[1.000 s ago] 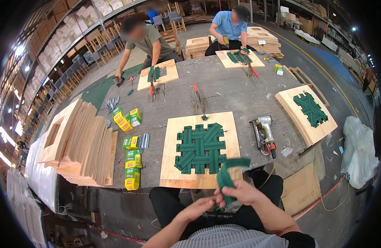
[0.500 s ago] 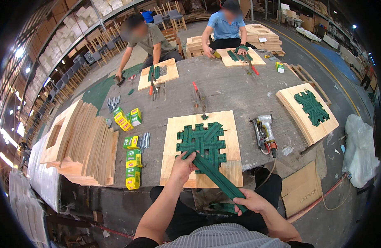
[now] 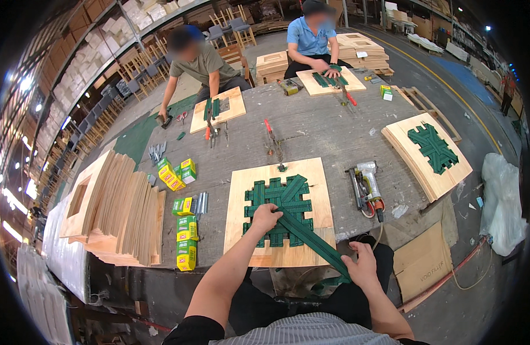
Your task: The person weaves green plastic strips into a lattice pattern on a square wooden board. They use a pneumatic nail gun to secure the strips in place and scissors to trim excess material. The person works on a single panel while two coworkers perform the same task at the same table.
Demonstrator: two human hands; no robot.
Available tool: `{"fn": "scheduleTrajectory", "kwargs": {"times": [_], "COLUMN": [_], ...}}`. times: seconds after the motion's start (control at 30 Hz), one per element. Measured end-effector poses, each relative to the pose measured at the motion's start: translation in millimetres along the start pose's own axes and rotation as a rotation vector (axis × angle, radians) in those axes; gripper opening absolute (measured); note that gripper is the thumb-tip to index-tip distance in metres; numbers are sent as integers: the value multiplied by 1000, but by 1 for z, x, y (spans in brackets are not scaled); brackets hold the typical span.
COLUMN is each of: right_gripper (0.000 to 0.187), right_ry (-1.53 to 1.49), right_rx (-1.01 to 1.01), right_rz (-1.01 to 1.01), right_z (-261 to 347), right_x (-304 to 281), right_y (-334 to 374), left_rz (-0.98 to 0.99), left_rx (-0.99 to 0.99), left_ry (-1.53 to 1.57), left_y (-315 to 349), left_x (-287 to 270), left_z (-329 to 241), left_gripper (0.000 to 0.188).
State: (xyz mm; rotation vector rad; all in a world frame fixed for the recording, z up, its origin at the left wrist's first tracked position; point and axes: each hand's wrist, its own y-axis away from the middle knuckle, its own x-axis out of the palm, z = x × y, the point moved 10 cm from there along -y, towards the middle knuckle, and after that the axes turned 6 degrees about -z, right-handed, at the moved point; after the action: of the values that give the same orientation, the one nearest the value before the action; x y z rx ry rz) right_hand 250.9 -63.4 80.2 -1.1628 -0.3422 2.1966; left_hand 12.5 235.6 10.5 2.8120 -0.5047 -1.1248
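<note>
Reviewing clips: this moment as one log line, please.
left hand: at green strap, over webbing | right hand: by strap | air tool: on table

Two faces (image 3: 185,43) blurred beyond the bench's (image 3: 233,152) far edge, webbing (image 3: 294,198) partly hidden under left hand (image 3: 267,218), strap (image 3: 311,238) indistinct at its tail below near edge

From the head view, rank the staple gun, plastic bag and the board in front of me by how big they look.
Largest to smallest:
1. Board
2. Plastic bag
3. Staple gun
</note>
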Motion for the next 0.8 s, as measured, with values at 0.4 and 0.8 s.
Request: {"fn": "scheduleTrajectory", "kwargs": {"times": [0.4, 0.8], "right_gripper": [83, 91], "right_ry": [-1220, -1200], "right_rx": [986, 1191], "right_rz": [824, 790], "right_z": [92, 89], "right_x": [218, 261], "right_y": [-23, -28], "left_rz": [-73, -90], "left_rx": [64, 152], "left_ry": [-105, -72], "left_y": [2, -14], "left_x": [3, -16], "left_z": [-9, -13], "left_gripper": [40, 28]}}
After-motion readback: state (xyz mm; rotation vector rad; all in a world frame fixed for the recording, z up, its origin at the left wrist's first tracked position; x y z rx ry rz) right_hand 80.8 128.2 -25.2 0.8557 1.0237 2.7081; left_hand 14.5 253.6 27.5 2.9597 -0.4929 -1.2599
